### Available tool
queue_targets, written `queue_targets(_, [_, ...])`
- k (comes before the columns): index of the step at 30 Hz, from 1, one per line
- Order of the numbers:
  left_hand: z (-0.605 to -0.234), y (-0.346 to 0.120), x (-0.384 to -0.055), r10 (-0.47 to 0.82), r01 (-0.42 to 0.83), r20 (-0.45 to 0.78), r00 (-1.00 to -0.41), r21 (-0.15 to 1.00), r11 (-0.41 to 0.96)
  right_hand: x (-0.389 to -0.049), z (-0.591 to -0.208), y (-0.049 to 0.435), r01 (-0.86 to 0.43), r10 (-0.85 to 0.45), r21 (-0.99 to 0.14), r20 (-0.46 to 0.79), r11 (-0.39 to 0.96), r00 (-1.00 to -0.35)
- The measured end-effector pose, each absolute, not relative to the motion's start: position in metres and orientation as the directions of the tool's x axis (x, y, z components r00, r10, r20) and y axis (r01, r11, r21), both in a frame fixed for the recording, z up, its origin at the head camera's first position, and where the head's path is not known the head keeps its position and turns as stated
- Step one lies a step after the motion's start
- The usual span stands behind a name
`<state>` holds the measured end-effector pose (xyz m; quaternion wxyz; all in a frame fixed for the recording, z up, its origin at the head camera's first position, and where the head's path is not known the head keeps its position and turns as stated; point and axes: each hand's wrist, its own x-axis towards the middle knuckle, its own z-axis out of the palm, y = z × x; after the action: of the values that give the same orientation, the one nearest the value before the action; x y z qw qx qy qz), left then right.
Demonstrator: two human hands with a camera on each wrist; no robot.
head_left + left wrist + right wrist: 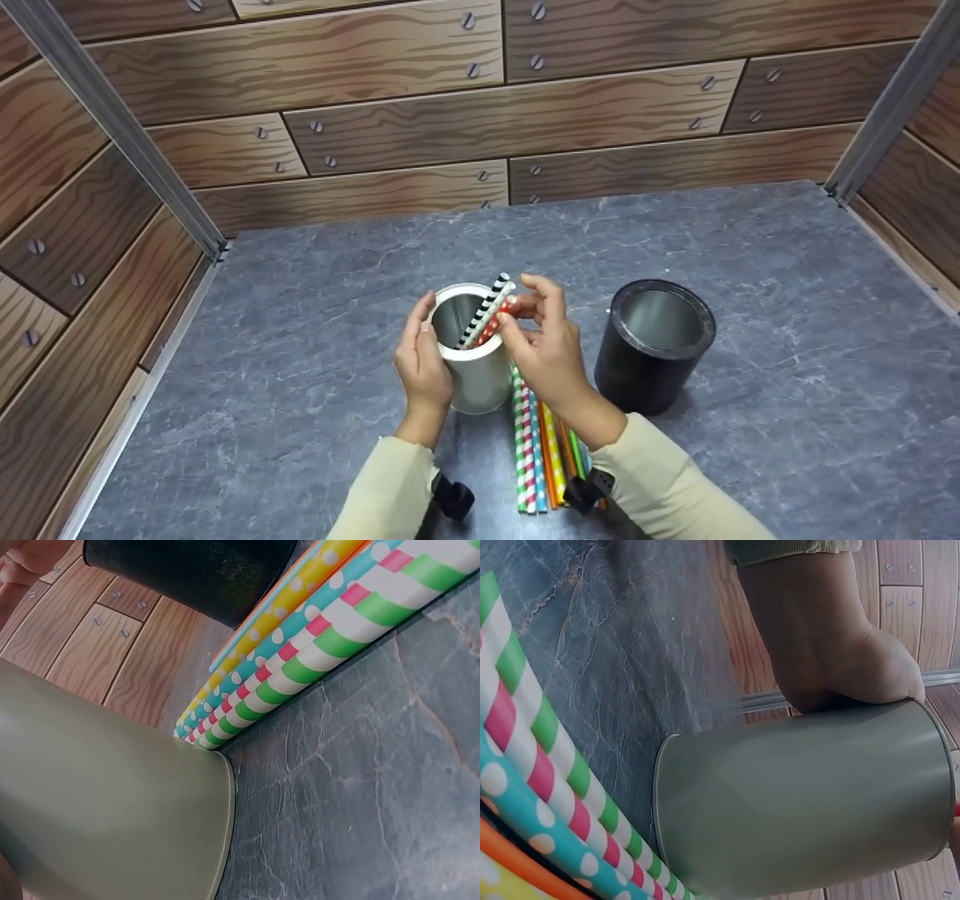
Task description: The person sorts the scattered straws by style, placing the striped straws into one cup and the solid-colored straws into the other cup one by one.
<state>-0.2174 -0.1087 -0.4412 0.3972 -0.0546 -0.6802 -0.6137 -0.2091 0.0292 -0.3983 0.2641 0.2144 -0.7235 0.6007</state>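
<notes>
A silvery grey-green can [481, 382] with a pale rim stands upright in the middle of the table. My left hand [424, 371] grips its left side, thumb at the rim. Inside it lean a black-and-white striped paper straw [484, 310], a whitish one [495, 306] and a red one with white dots [492, 324]. Over the can's right rim, my right hand [551, 349] pinches the upper end of the red straw between thumb and fingers, index finger raised. The straws' lower ends are hidden inside the can.
A black can [646, 375] stands upright to the right, its open mouth facing up. Several patterned and plain paper straws [531, 457] lie side by side on the grey marbled table [300, 390], partly beneath my right wrist. Wood-patterned walls [390, 127] enclose the back and sides.
</notes>
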Motion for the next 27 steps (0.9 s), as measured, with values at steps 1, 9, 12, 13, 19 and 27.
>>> queue_targets(1, [-0.4413,-0.1089,-0.2174,-0.414,0.562,0.608,-0.677,0.791,0.243,-0.2090,-0.3983,0.0293,-0.624,0.007,-0.759,0.636,0.189,-0.772])
queue_targets(9, [-0.4419,-0.1089,-0.2174,-0.407,0.561,0.611,-0.679,0.789,0.249,-0.2083,-0.3978,0.0302,-0.633,0.005,-0.747,0.647,0.201,-0.762])
queue_targets(12, [-0.4417,-0.1086,-0.2170,-0.406,0.562,0.611,-0.680,0.789,0.247,-0.2085,-0.3984,0.0308,-0.639,0.002,-0.742,0.653,0.202,-0.758])
queue_targets(13, [-0.4413,-0.1086,-0.2169,-0.406,0.562,0.610,-0.681,0.790,0.246,-0.2087,-0.3985,0.0310,-0.643,0.004,-0.739,0.657,0.202,-0.754])
queue_targets(19, [-0.4402,-0.1083,-0.2162,-0.405,0.559,0.602,-0.688,0.796,0.234,-0.2084,-0.4003,0.0319,-0.676,0.016,-0.712,0.691,0.193,-0.723])
queue_targets(27, [-0.4413,-0.1092,-0.2166,-0.405,0.557,0.595,-0.695,0.801,0.221,-0.2042,-0.4013,0.0381,-0.670,0.060,-0.726,0.684,0.152,-0.727])
